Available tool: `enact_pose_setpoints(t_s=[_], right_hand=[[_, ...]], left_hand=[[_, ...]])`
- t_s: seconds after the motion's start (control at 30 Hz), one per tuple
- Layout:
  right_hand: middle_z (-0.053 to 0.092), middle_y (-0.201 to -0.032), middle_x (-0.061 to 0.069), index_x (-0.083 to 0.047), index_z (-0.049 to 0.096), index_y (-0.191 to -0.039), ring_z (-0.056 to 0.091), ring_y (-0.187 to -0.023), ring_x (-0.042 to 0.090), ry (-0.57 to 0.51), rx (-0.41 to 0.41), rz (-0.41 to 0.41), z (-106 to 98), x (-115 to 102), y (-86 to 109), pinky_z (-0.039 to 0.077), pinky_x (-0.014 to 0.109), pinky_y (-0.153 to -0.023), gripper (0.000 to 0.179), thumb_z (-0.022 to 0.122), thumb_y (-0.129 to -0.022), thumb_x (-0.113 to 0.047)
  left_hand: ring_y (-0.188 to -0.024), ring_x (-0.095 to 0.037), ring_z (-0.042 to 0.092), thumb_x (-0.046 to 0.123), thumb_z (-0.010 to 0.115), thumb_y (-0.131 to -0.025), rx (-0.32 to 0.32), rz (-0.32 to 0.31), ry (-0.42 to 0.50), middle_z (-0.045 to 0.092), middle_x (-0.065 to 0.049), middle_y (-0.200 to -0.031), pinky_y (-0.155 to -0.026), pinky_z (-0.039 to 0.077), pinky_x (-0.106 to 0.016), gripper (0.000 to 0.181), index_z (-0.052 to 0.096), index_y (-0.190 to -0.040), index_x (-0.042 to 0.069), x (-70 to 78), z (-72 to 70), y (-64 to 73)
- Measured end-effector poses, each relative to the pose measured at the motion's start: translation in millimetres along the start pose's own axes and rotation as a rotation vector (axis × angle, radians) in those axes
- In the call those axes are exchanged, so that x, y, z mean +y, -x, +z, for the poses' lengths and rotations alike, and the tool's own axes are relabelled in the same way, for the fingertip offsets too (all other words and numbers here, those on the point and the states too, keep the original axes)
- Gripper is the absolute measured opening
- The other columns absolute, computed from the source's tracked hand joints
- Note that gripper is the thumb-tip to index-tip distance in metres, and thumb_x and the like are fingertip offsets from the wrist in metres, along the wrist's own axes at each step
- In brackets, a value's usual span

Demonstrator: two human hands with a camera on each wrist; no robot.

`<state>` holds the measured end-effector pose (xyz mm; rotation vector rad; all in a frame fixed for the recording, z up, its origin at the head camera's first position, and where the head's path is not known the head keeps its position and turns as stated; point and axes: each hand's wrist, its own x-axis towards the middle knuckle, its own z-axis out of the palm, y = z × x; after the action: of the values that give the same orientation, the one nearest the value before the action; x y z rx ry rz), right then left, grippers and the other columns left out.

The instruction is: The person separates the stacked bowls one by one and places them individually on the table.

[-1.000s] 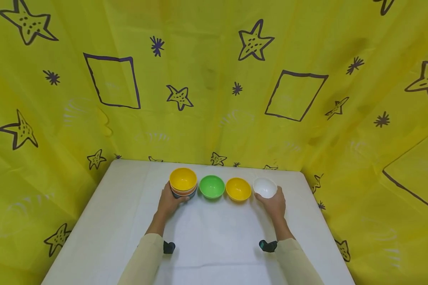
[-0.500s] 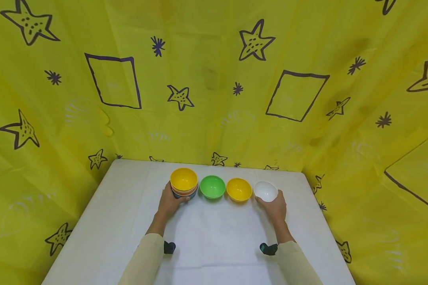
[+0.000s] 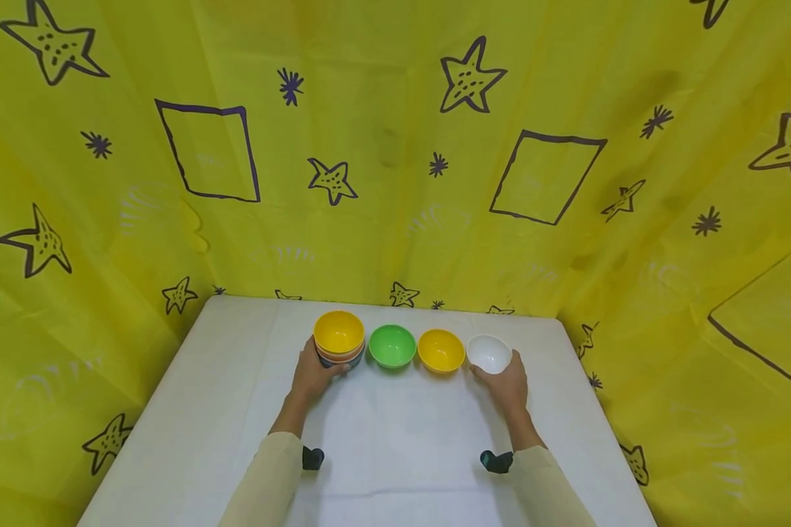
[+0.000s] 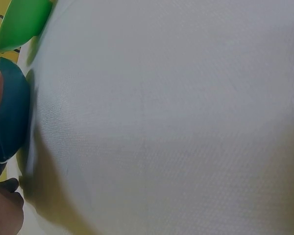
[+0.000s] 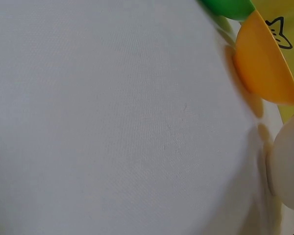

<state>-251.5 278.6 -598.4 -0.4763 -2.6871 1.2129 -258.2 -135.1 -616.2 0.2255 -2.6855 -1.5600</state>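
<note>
At the left end of a row of bowls is a stack with a yellow bowl (image 3: pixel 339 331) on top, an orange-rimmed one under it and a dark blue bowl (image 4: pixel 12 110) at the bottom. My left hand (image 3: pixel 312 373) grips this stack from its left and front, thumb along the near side. On the row's right end stands a white bowl (image 3: pixel 489 353); my right hand (image 3: pixel 507 379) holds it between thumb at the front and fingers at the right side. A green bowl (image 3: pixel 392 346) and another yellow bowl (image 3: pixel 441 350) sit between the hands, untouched.
The bowls stand near the back edge of a table with a white cover (image 3: pixel 395 439). A yellow curtain (image 3: pixel 382 146) printed with stars hangs behind and at both sides. Dark wrist-worn pieces show beside each sleeve (image 3: pixel 264 476).
The white bowl, with my right hand on it, has shifted slightly toward me from a second ago. My left hand and the other bowls have stayed in place.
</note>
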Motion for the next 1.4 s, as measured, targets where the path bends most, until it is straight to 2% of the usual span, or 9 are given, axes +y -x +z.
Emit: enact_pose_setpoints(t_s=[0.17,0.33,0.53,0.73,1.0,1.17,1.4], right_hand=[[0.033,-0.157,0.038,0.013,0.02,-0.158,0.037,-0.143,0.053,0.006,-0.013,0.009,0,0,1.5,0.033,0.064,-0.119,0.11,0.087,-0.084,-0.035],[0.031,-0.158,0.039,0.014,0.019,-0.159,0.036,-0.143,0.054,0.006,-0.018,0.008,-1,0,1.7,0.032,0.064,-0.119,0.111,0.086,-0.085,-0.035],[0.025,-0.162,0.038,0.013,0.014,-0.161,0.032,-0.146,0.053,0.016,-0.023,0.019,-1,0,0.4,0.03,0.064,-0.121,0.115,0.085,-0.086,-0.038],[0.02,-0.164,0.036,0.01,0.012,-0.162,0.028,-0.148,0.052,0.017,0.005,0.027,-3,-9,-1.5,0.027,0.064,-0.122,0.117,0.083,-0.086,-0.044],[0.02,-0.165,0.036,0.01,0.017,-0.161,0.024,-0.151,0.052,0.014,0.003,-0.072,8,-38,-5.0,0.024,0.065,-0.123,0.112,0.081,-0.088,-0.046],[0.019,-0.168,0.033,0.006,0.019,-0.163,0.02,-0.154,0.049,-0.002,-0.035,-0.136,23,-62,-4.4,0.02,0.061,-0.125,0.112,0.082,-0.088,-0.049],[0.021,-0.17,0.025,0.0,0.02,-0.165,0.023,-0.156,0.043,-0.034,-0.093,-0.212,51,-104,0.3,0.023,0.057,-0.126,0.115,0.082,-0.086,-0.054]], left_hand=[[-0.15,-0.042,0.033,0.019,0.093,-0.082,-0.008,-0.006,0.006,0.035,-0.023,-0.164,-0.126,0.023,-0.057,0.109,0.023,-0.164,0.002,-1.0,-0.9,-1.3],[-0.15,-0.041,0.034,0.019,0.093,-0.082,-0.009,-0.011,0.01,0.036,-0.022,-0.163,-0.126,0.024,-0.057,0.109,0.023,-0.164,0.003,-0.7,-0.6,-1.2],[-0.149,-0.043,0.035,0.016,0.093,-0.082,0.003,0.015,0.018,0.037,-0.024,-0.163,-0.125,0.024,-0.059,0.108,0.024,-0.164,0.001,0.6,-0.7,-0.6],[-0.149,-0.042,0.035,0.016,0.093,-0.082,0.001,0.018,0.027,0.037,-0.023,-0.162,-0.125,0.024,-0.058,0.108,0.024,-0.163,0.001,2.0,-0.5,0.0],[-0.151,-0.04,0.034,0.018,0.093,-0.082,-0.01,0.004,0.023,0.036,-0.022,-0.163,-0.126,0.023,-0.056,0.109,0.023,-0.164,0.003,-0.4,-0.2,-1.1],[-0.151,-0.04,0.033,0.017,0.093,-0.082,-0.012,0.001,0.03,0.035,-0.022,-0.164,-0.127,0.022,-0.056,0.109,0.022,-0.164,0.003,-1.0,-0.5,-1.8],[-0.151,-0.04,0.033,0.017,0.092,-0.083,-0.019,0.001,0.025,0.035,-0.022,-0.164,-0.126,0.022,-0.057,0.108,0.022,-0.164,0.003,-1.8,-0.6,-1.8]])
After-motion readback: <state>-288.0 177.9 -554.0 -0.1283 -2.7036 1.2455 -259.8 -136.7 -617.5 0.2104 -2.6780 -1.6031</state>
